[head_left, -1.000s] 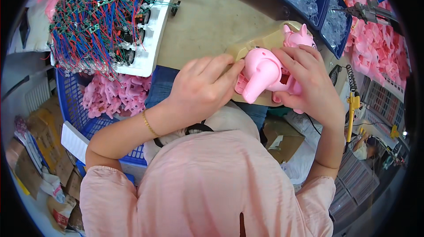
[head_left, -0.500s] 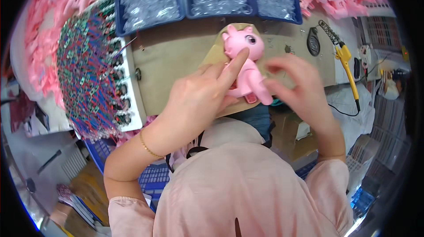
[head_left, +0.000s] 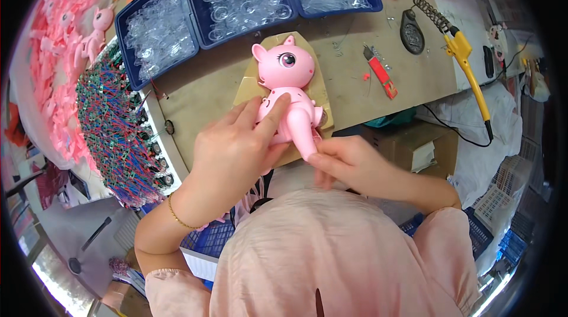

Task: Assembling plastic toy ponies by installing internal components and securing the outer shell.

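A pink plastic toy pony (head_left: pixel 290 68) with a painted eye lies on a tan block (head_left: pixel 323 93), its head away from me. My left hand (head_left: pixel 236 133) holds the toy's body from the left, index finger stretched over its side and thumb near its lower edge. At the end of the toy's leg (head_left: pixel 303 130), my right hand (head_left: pixel 343 160) has thumb and fingers closed on the tip. The lower fingers of that hand are slightly blurred. Part of the toy's body is hidden under my left hand.
Blue trays (head_left: pixel 201 42) of clear plastic parts line the back. Wired circuit boards (head_left: pixel 115 133) are heaped at left, beside pink parts (head_left: pixel 53 80). To the right lie a red utility knife (head_left: pixel 381 74), a black oval tag (head_left: pixel 412 33) and a yellow soldering iron (head_left: pixel 464 60) with its cord.
My right hand has come down from beside the toy onto its leg. My left hand still holds the body. The view has shifted, and the red utility knife now shows.
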A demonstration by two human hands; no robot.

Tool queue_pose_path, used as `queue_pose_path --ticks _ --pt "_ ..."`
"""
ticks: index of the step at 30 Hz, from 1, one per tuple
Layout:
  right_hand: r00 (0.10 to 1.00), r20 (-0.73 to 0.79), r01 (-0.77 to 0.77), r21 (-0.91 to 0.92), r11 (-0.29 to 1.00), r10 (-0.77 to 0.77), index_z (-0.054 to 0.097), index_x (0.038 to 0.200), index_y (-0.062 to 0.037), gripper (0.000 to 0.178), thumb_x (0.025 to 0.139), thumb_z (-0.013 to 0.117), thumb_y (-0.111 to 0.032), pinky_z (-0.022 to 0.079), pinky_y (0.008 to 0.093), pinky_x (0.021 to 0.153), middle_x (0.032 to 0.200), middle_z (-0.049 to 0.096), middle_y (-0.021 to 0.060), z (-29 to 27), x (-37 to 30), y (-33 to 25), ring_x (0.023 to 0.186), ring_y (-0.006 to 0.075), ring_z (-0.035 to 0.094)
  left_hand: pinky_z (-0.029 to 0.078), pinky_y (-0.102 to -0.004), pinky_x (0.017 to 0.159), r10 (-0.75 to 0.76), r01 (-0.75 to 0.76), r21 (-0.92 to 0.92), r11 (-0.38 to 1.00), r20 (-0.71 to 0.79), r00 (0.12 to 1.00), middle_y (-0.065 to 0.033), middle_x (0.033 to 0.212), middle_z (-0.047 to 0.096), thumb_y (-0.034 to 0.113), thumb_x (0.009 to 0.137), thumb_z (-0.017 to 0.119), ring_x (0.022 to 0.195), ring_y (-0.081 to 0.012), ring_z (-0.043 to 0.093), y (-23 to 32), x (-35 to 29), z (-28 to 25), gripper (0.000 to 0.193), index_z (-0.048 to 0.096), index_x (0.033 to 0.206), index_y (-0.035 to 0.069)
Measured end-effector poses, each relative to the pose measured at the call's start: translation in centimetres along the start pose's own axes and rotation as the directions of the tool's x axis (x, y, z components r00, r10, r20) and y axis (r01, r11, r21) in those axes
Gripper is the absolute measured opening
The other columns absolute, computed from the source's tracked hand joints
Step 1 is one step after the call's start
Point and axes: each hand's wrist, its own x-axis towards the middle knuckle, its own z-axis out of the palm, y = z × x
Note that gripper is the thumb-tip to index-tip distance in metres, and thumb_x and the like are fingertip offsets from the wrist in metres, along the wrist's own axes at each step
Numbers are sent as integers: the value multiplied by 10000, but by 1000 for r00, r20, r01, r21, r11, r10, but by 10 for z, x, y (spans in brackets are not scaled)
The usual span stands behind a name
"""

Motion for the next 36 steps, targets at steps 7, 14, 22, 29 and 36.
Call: queue_pose_path --ticks 7,14,22,29,36 --pt "506 7 439 -863 250 -863 640 874 11 180 816 603 -156 454 328 639 783 606 130 -40 100 -65 705 243 584 511 -316 631 89 -86 49 995 -49 995 -125 1006 604 275 661 723 807 -229 626 -1 2 5 588 553 1183 64" --pt "661 -183 397 -737 547 -727 639 802 14 167 795 614 -151 413 287 602 699 549 88 -28 117 -63 645 197 526 508 -315 625 20 -21 -11 1000 -71 997 -176 949 596 319 740 665 812 -252 621 -1 -5 17 506 570 1151 39" --pt "712 -113 320 -826 464 -693 626 811 24 131 810 589 -102 397 287 597 692 532 79 -23 118 -75 650 176 516 489 -301 664 107 -97 104 990 -105 989 -177 865 578 203 720 587 813 -249 588 -7 -9 22 463 568 1134 -6" --pt "669 -109 421 -759 496 -735 626 834 11 138 842 558 -109 402 275 610 700 541 58 -28 122 -69 659 165 515 479 -247 585 163 -168 -11 986 -195 967 -150 1120 525 225 680 633 748 -199 553 -14 1 26 442 575 1063 12" --pt "574 -425 810 168 562 -700 496 663 -40 249 894 491 -132 331 252 501 636 473 -1 -35 108 -71 574 86 411 482 -261 506 139 -139 16 990 -167 976 -202 1263 479 275 719 637 708 -173 565 -11 2 16 429 589 1066 28"
